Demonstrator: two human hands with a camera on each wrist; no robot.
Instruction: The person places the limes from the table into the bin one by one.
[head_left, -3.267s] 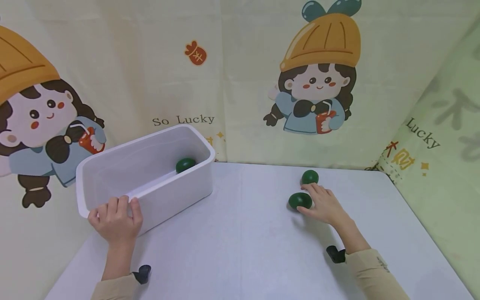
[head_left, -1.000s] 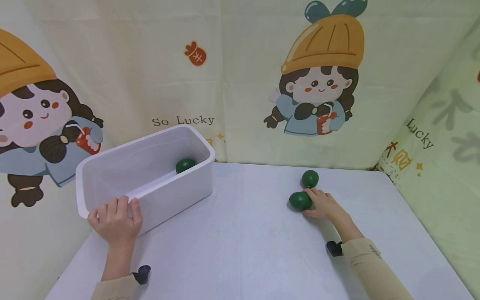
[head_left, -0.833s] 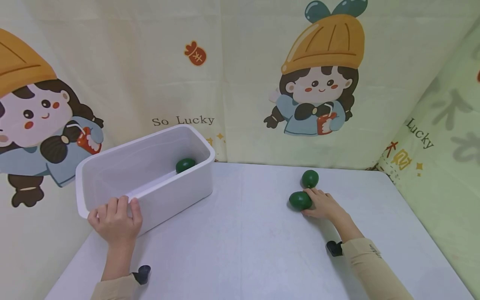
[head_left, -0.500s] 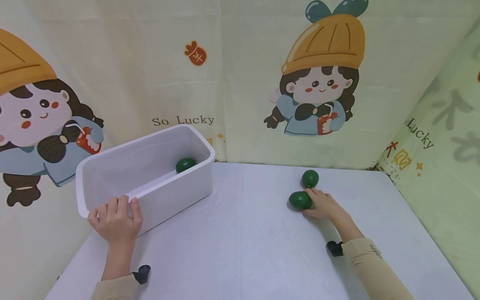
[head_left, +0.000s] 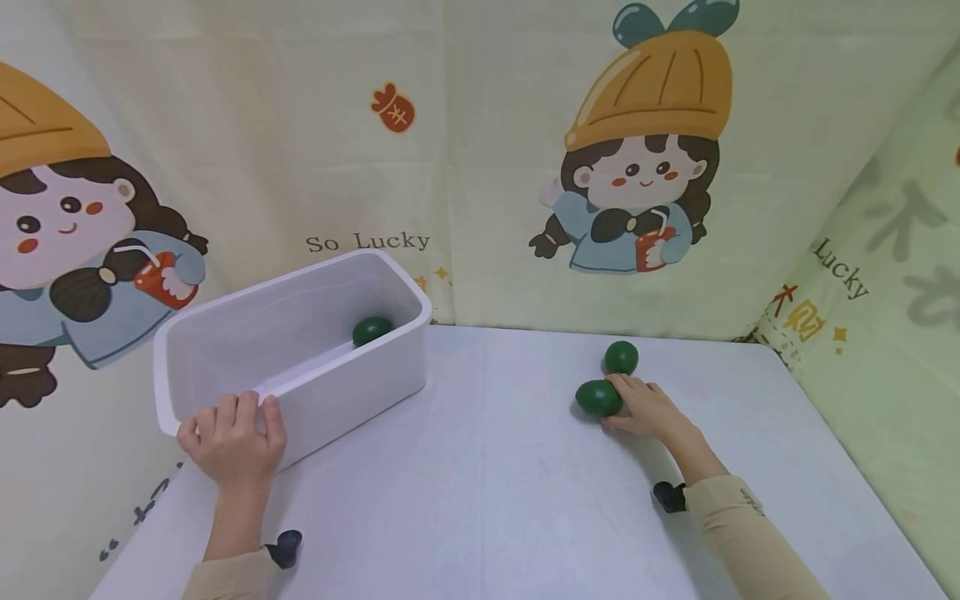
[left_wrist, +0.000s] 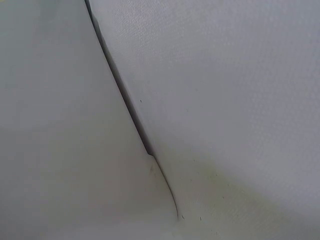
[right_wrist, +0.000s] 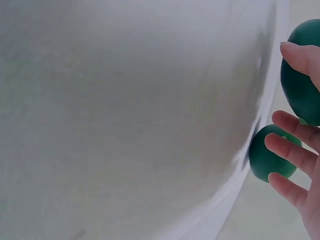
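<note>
My left hand [head_left: 236,437] grips the near left rim of a white rectangular bin [head_left: 360,379], fingers hooked over the edge. Inside the bin, at its far right end, lies a dark green oval fruit [head_left: 372,331]. My right hand [head_left: 651,410] pinches a second smooth green oval fruit [head_left: 598,398] between thumb and fingers from its right side. A third green fruit [head_left: 622,357] sits on the table just behind. In the right wrist view, the thumb crosses the pinched fruit [right_wrist: 300,95], while the other fingers spread in front of the third fruit [right_wrist: 270,157]. The left wrist view shows no hand.
The white table [head_left: 480,483] reaches back to a printed cloth backdrop [head_left: 480,167]. Another stretch of cloth [head_left: 900,333] borders the table's right edge. A black wrist piece shows at each sleeve.
The right hand has closed its thumb and fingers round the nearer fruit, which has just shifted slightly up and left in the view. The left hand and bin have stayed in place.
</note>
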